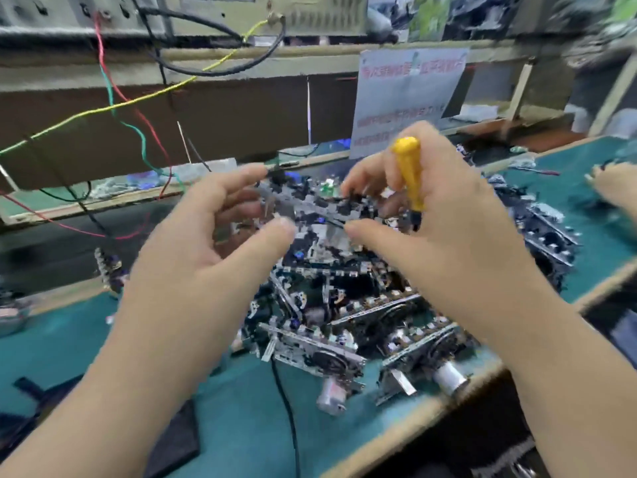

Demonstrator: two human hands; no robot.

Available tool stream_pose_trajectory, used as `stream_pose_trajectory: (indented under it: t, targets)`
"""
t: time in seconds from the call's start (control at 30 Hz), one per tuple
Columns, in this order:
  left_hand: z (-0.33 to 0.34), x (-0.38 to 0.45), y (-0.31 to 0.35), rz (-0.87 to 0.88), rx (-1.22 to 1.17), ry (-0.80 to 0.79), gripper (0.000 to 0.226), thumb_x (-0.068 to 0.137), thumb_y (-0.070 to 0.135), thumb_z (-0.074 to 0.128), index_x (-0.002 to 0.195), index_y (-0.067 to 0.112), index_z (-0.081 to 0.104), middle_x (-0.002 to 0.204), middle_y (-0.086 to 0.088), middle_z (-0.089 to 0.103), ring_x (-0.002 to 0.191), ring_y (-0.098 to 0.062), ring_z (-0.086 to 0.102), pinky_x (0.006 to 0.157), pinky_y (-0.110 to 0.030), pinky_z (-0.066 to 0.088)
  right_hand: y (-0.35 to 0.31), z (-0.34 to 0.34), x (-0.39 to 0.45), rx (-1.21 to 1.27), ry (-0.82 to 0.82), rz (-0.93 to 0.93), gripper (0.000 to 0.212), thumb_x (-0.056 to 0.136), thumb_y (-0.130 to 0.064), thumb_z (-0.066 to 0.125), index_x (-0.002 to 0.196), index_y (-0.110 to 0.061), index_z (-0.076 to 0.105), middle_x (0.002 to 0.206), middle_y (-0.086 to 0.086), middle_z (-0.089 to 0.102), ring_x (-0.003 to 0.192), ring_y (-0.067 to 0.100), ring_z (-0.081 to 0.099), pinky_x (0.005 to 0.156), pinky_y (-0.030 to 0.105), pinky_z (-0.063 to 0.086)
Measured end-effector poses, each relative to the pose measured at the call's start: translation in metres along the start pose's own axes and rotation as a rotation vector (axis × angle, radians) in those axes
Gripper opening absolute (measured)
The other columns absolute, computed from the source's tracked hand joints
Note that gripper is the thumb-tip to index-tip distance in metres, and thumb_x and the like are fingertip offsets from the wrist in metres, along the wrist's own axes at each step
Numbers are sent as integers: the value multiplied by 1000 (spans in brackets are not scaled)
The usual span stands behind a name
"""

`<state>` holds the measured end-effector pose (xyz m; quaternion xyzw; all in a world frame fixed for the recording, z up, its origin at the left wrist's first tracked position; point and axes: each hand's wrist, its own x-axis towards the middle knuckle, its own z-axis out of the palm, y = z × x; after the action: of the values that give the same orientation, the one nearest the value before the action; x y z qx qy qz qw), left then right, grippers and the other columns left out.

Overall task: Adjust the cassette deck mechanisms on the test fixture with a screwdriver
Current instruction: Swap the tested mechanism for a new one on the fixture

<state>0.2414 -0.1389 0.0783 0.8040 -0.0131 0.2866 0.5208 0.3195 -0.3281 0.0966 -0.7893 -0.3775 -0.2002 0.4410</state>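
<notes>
A cassette deck mechanism (310, 208) of grey metal and black plastic is held in the air between both my hands, above a pile of similar mechanisms. My left hand (206, 250) grips its left end between the thumb and the spread fingers. My right hand (448, 215) pinches its right end with thumb and fingertips. The same hand also carries a yellow-handled screwdriver (410, 174) tucked upright against the fingers, its tip pointing down. The image is motion-blurred, so fine parts of the mechanism are unclear.
Several more mechanisms (344, 326) lie heaped on the green bench mat (241, 408). Red, green, yellow and black wires (138, 108) hang from test equipment at the back left. A paper notice (406, 98) stands behind. Another person's hand (617, 188) shows at the right edge.
</notes>
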Motion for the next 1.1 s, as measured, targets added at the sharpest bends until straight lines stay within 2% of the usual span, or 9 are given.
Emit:
stream_pose_trajectory:
  t: [0.1,0.2,0.27,0.4,0.57,0.8,1.0,1.03,1.1]
  targets:
    - [48,32,24,50,-28,-39,50,76,41,67,126,42,62,119,18,67,112,7,61,94,-15,48,24,-31,0,-89,165,24,48,76,-13,84,88,-19,38,97,-14,69,76,16,60,74,24,48]
    - [94,75,38,69,-122,-142,60,75,32,65,134,27,58,129,5,65,121,-8,60,108,-39,46,49,-58,11,-152,329,62,51,76,-15,82,85,-30,35,96,-11,70,76,18,64,76,38,53]
    - [124,105,45,9,-178,-230,72,73,28,65,143,17,52,139,-1,59,128,-17,57,111,-46,44,69,-73,23,-232,406,97,45,77,-15,80,88,-32,40,95,-11,68,72,14,61,76,38,53]
    - [165,141,44,-92,-205,-346,61,85,21,70,144,14,51,142,-1,54,129,-17,54,113,-45,42,128,-106,53,-411,499,217,38,80,-17,75,109,-7,52,101,1,68,83,24,61,80,40,50]
    - [168,140,28,-118,-240,-352,39,84,25,68,122,22,64,118,8,66,108,-7,64,104,-40,52,213,-141,86,-558,396,438,41,78,-14,79,110,-6,53,107,14,71,101,34,64,83,42,49]
    - [132,99,4,-136,-319,-285,28,85,24,63,112,27,67,113,13,74,110,-4,67,102,-36,53,274,-131,80,-673,-30,689,26,78,-11,85,92,-5,64,97,16,70,91,32,59,75,38,45]
    - [85,44,-10,-176,-356,-247,28,88,22,60,115,23,67,115,9,74,113,-11,68,103,-36,49,259,-130,73,-646,38,694,21,90,-19,71,91,-1,61,86,24,65,92,42,63,76,45,53]
    - [77,35,-11,-195,-386,-231,27,88,20,60,115,21,66,114,7,75,112,-12,69,102,-33,50,245,-124,74,-565,55,631,16,92,-14,68,95,-1,60,95,25,66,95,43,63,78,41,55]
    - [59,18,-15,-225,-418,-189,26,88,19,60,113,18,66,111,4,76,108,-12,70,97,-28,54,198,-91,76,-366,93,476,10,95,1,60,104,-1,61,105,24,63,93,38,58,64,11,49]
